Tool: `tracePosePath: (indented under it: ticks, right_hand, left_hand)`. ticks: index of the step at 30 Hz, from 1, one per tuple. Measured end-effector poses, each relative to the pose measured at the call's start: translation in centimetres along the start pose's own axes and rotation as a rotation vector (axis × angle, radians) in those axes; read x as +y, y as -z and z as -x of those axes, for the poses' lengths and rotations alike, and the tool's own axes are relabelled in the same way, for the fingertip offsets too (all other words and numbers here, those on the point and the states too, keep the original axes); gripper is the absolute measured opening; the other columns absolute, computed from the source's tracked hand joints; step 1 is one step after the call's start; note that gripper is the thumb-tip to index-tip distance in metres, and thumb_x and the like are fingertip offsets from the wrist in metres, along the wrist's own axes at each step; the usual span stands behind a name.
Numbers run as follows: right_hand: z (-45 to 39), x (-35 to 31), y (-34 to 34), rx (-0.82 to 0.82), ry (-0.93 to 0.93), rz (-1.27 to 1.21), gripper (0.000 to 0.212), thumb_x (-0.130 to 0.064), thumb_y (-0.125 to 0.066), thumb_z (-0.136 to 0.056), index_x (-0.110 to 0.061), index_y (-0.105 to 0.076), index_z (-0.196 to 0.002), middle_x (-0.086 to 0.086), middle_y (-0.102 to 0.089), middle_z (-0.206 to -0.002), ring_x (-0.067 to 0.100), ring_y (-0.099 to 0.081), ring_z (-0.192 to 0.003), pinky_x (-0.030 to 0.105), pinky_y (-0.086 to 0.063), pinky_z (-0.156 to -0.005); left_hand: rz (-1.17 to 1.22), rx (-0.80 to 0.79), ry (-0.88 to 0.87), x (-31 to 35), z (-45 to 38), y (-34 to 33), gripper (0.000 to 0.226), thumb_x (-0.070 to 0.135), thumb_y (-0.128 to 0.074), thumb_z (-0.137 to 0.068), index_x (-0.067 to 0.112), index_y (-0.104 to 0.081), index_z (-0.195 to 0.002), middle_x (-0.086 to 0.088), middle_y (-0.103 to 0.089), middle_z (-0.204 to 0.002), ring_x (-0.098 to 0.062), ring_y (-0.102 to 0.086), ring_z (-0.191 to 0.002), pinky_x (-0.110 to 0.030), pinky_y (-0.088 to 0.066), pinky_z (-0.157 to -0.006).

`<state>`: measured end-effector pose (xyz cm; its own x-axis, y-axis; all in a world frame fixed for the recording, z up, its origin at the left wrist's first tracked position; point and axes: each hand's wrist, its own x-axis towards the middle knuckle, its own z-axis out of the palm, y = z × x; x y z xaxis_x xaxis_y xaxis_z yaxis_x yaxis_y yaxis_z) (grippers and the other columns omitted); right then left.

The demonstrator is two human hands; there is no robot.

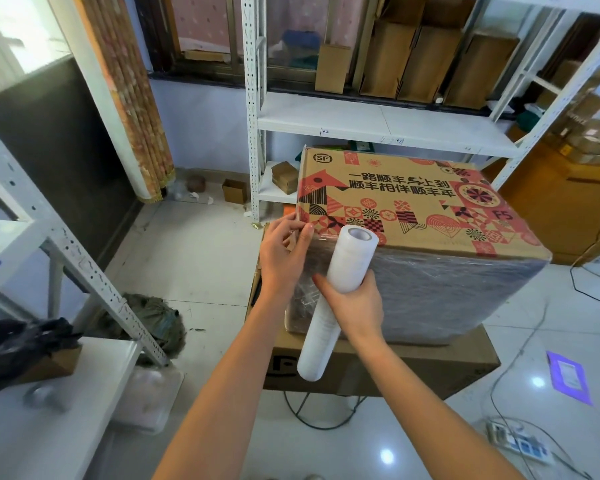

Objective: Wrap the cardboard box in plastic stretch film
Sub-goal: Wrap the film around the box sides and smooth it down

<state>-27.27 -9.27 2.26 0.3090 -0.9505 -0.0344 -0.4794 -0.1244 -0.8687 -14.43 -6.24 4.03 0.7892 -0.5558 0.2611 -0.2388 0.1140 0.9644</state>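
Standing over a pale tiled floor [194,258] in a storeroom, white metal shelving [378,123] behind. Nearest, right hand [355,306] gripping the stretch film roll [336,292] around its middle, holding it tilted against the near-left corner. Left hand [284,251] pinching the film edge [303,233] at that corner's top. Beyond, cardboard box [413,202] resting on a plain carton [395,362], near side already film-covered.

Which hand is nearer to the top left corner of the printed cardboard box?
Left. The left hand has its fingers at that corner of the cardboard box, on the film edge. The right hand sits lower, in front of the box's wrapped side, gripping the film roll.
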Motion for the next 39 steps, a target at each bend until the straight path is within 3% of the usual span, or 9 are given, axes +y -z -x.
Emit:
tracePosePath:
  ticks: [5,8,12,16,19,22,26,29,39]
  right_hand:
    - [-0.3,-0.3,0.3,-0.072,0.009,-0.033,0.082,-0.077,-0.066,-0.048,-0.029,-0.045,-0.111,-0.009,-0.061,-0.100,0.016,-0.062,-0.095,0.044,-0.055,-0.081]
    - [-0.6,0.0,0.8,-0.102,-0.002,-0.040,0.091,-0.079,-0.067,-0.044,-0.028,-0.047,-0.117,-0.008,-0.062,-0.107,0.016,-0.061,-0.100,0.046,-0.055,-0.082]
    - [-0.8,0.1,0.8,-0.131,-0.007,-0.064,0.095,-0.080,-0.069,-0.042,-0.029,-0.047,-0.120,-0.008,-0.062,-0.110,0.015,-0.061,-0.103,0.045,-0.056,-0.082]
    - [-0.6,0.2,0.4,-0.133,-0.007,-0.069,0.095,-0.080,-0.069,-0.042,-0.030,-0.047,-0.120,-0.008,-0.063,-0.109,0.015,-0.061,-0.103,0.045,-0.056,-0.082]
    - [-0.7,0.4,0.5,-0.139,-0.013,-0.093,0.094,-0.079,-0.071,-0.041,-0.030,-0.048,-0.119,-0.008,-0.063,-0.109,0.016,-0.062,-0.103,0.046,-0.056,-0.083]
    - [-0.9,0.4,0.8,-0.144,-0.011,-0.117,0.086,-0.076,-0.071,-0.042,-0.034,-0.048,-0.113,-0.010,-0.062,-0.104,0.015,-0.062,-0.102,0.047,-0.056,-0.083]
    - [-1.0,0.4,0.9,-0.149,0.004,-0.132,0.079,-0.073,-0.072,-0.043,-0.036,-0.049,-0.108,-0.011,-0.062,-0.101,0.016,-0.063,-0.100,0.047,-0.057,-0.081]
    - [-0.8,0.4,0.8,-0.165,0.022,-0.140,0.079,-0.072,-0.073,-0.044,-0.033,-0.051,-0.110,-0.010,-0.063,-0.101,0.015,-0.063,-0.098,0.046,-0.057,-0.081]
    - [-0.6,0.4,1.1,-0.193,0.042,-0.197,0.069,-0.060,-0.078,-0.053,-0.028,-0.052,-0.108,-0.006,-0.062,-0.099,0.016,-0.064,-0.097,0.041,-0.058,-0.078]
  left_hand:
    - [0.285,-0.093,0.157,1.2,0.5,1.3,0.038,0.040,-0.061,-0.083,0.040,-0.045,-0.118,0.001,-0.060,-0.115,-0.014,-0.059,-0.109,-0.030,-0.053,-0.089]
    - [0.311,-0.044,0.369,-1.0,1.9,3.0,0.040,0.051,-0.048,-0.087,0.028,-0.049,-0.119,0.000,-0.062,-0.114,-0.014,-0.059,-0.105,-0.027,-0.049,-0.086]
    - [0.147,-0.038,0.577,-6.1,5.7,4.0,0.020,0.018,-0.039,-0.100,0.011,-0.058,-0.101,-0.007,-0.065,-0.099,-0.018,-0.061,-0.087,-0.015,-0.047,-0.064]
    - [0.047,-0.397,0.800,-9.6,8.9,2.9,0.023,0.025,-0.051,-0.096,0.015,-0.061,-0.114,-0.004,-0.065,-0.111,-0.015,-0.060,-0.101,-0.026,-0.046,-0.085]
    - [0.193,-0.355,0.869,-9.9,9.5,1.7,0.024,0.024,-0.055,-0.093,0.017,-0.063,-0.114,-0.001,-0.066,-0.110,-0.017,-0.058,-0.106,-0.033,-0.042,-0.093]
    - [0.286,-0.274,0.884,-10.0,9.8,1.2,0.017,0.022,-0.059,-0.089,0.019,-0.068,-0.104,-0.005,-0.069,-0.106,-0.021,-0.059,-0.103,-0.034,-0.042,-0.087]
    - [0.565,-0.319,0.891,-10.8,10.3,1.1,0.033,0.029,-0.057,-0.091,0.008,-0.065,-0.116,-0.012,-0.067,-0.113,-0.026,-0.062,-0.106,-0.041,-0.046,-0.094]
    - [0.484,-0.402,0.838,-11.0,10.5,1.5,0.031,0.025,-0.060,-0.089,0.007,-0.067,-0.113,-0.014,-0.066,-0.113,-0.027,-0.062,-0.103,-0.038,-0.050,-0.086]
    - [0.326,-0.341,0.730,-11.3,11.6,1.6,0.014,0.031,-0.059,-0.091,0.023,-0.070,-0.085,-0.004,-0.069,-0.093,-0.023,-0.063,-0.089,-0.041,-0.053,-0.079]
